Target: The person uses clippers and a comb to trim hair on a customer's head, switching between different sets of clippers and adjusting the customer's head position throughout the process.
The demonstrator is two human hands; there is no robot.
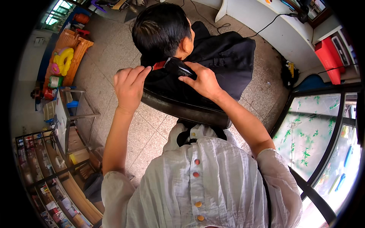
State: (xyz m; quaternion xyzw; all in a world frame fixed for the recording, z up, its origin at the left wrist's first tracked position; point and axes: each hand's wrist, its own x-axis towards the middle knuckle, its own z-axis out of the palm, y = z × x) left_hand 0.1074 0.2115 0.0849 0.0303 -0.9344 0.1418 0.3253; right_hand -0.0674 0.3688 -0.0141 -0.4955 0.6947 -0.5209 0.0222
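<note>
A person with short black hair (159, 28) sits before me, facing away, draped in a black barber's cape (225, 57). My right hand (204, 78) is closed around a black hair clipper (178, 68) at the nape, its head pointing left. In my left hand (129, 85) is a thin red tool (159, 65), apparently a comb. Its right end meets the clipper's head at the lower hairline, and my fingers hide much of the rest. Below both hands curves the dark padded chair back (182, 105).
A metal-framed stand (82, 116) and shelves of small goods (48, 176) line the left. Beyond them is an orange wooden seat (62, 51) with toys. A white counter (265, 25) with a hanging cord (268, 26) runs along the right, above a leaf-patterned glass door (310, 128).
</note>
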